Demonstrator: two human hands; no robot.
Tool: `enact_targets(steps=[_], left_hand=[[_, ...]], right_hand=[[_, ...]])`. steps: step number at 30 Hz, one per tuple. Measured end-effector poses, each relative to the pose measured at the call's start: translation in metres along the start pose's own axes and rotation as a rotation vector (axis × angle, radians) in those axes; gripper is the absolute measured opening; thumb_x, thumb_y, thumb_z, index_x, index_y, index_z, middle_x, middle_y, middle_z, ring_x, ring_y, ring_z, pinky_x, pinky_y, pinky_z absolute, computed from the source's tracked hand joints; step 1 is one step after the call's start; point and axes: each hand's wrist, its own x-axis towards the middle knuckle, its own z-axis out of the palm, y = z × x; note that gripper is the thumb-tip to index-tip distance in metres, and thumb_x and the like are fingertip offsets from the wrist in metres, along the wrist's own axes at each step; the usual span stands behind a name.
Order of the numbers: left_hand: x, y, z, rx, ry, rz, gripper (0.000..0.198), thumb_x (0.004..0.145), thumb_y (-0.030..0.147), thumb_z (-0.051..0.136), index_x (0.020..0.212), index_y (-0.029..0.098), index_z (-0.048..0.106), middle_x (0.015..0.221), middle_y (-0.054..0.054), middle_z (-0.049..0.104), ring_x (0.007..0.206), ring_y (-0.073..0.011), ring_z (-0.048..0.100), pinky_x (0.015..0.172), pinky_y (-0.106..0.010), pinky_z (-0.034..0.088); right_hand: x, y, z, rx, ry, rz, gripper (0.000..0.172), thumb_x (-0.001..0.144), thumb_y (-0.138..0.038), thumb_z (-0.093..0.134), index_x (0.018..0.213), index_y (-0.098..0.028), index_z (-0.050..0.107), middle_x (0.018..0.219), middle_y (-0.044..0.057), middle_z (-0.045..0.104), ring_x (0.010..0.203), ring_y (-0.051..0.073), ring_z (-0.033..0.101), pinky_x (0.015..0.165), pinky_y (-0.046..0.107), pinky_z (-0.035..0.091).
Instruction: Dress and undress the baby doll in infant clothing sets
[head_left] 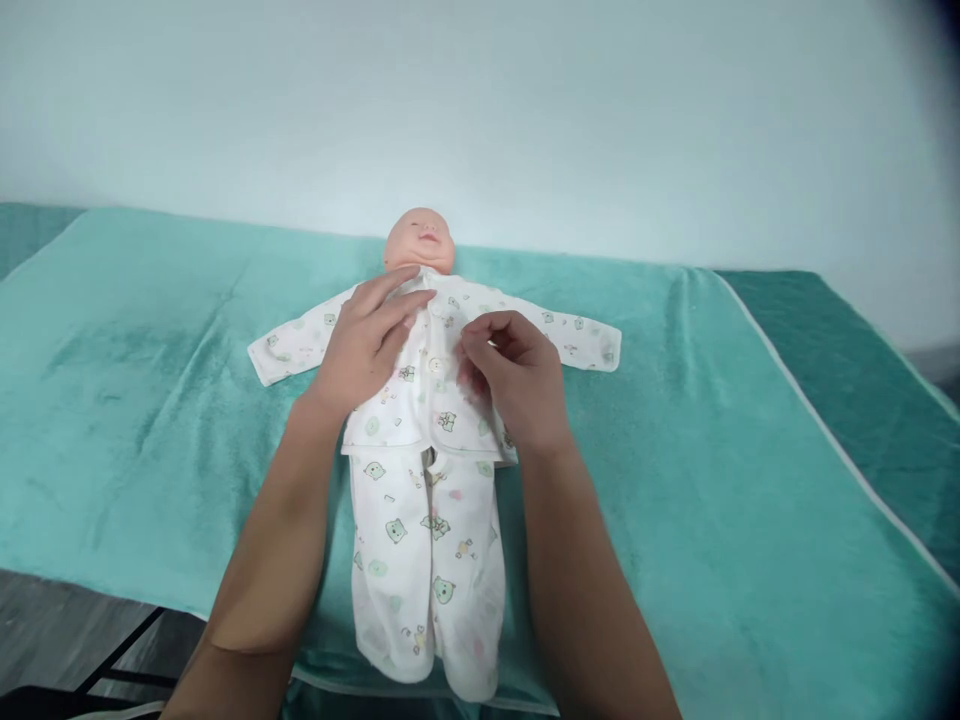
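Observation:
A baby doll (420, 240) lies face up, dressed in a white printed jacket (397, 410) and matching footed trousers (397, 560). The jacket's front edges meet along the middle, where a button (435, 366) shows. My left hand (367, 340) rests on the chest at the left of this line, its fingers spread near the collar. Over the right side of the jacket is my right hand (514, 370), thumb and index finger pressed together in a pinch; whether anything is between the fingertips is too small to tell. Both sleeves stretch out sideways.
A green blanket (712, 480) with pale edging covers the surface under the doll. A plain pale wall (480, 110) rises behind it. At the lower left are a dark floor (45, 610) and thin black bars (124, 650).

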Motion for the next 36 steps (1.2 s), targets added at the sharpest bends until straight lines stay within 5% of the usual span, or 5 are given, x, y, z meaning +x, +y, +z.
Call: enact_targets(steps=[4, 9, 16, 26, 36], left_hand=[[0.001, -0.002, 0.001, 0.017, -0.024, 0.005, 0.045, 0.108, 0.044, 0.035, 0.134, 0.027, 0.067, 0.156, -0.007, 0.056, 0.147, -0.0256, 0.048, 0.126, -0.050, 0.037], [0.003, -0.002, 0.002, -0.031, -0.029, 0.003, 0.042, 0.107, 0.044, 0.039, 0.130, 0.025, 0.069, 0.147, -0.006, 0.065, 0.145, -0.0239, 0.052, 0.128, -0.047, 0.036], [0.008, -0.009, 0.007, -0.053, -0.089, -0.064, 0.054, 0.107, 0.052, 0.037, 0.152, 0.025, 0.051, 0.160, -0.007, 0.053, 0.156, -0.0257, 0.038, 0.130, -0.048, 0.030], [0.011, -0.012, 0.009, -0.081, -0.059, -0.129, 0.053, 0.106, 0.053, 0.038, 0.146, 0.023, 0.057, 0.155, -0.009, 0.057, 0.147, -0.0238, 0.048, 0.127, -0.044, 0.035], [0.012, -0.013, 0.010, -0.032, -0.096, -0.091, 0.053, 0.108, 0.052, 0.033, 0.149, 0.027, 0.055, 0.156, -0.003, 0.057, 0.152, -0.0225, 0.043, 0.130, -0.043, 0.030]], right_hand=[[0.004, 0.012, 0.004, -0.123, 0.114, -0.210, 0.014, 0.093, -0.033, 0.061, 0.104, -0.026, 0.066, 0.116, 0.005, 0.071, 0.111, 0.020, 0.067, 0.089, 0.035, 0.060], [0.006, 0.022, 0.009, -0.365, -0.075, -0.406, 0.036, 0.099, -0.038, 0.060, 0.134, -0.029, 0.064, 0.154, 0.007, 0.056, 0.146, 0.024, 0.048, 0.124, 0.049, 0.040], [0.006, 0.027, 0.010, -0.466, -0.098, -0.427, 0.044, 0.103, -0.043, 0.054, 0.145, -0.032, 0.059, 0.159, 0.004, 0.052, 0.150, 0.024, 0.044, 0.126, 0.052, 0.038], [0.037, 0.035, 0.009, -0.450, -0.136, -0.392, 0.055, 0.104, -0.061, 0.043, 0.146, -0.030, 0.058, 0.158, 0.006, 0.054, 0.150, 0.024, 0.045, 0.128, 0.050, 0.033], [0.051, 0.043, 0.009, -0.455, -0.093, -0.429, 0.057, 0.101, -0.070, 0.042, 0.136, -0.030, 0.064, 0.151, 0.008, 0.058, 0.144, 0.025, 0.049, 0.126, 0.050, 0.035]])
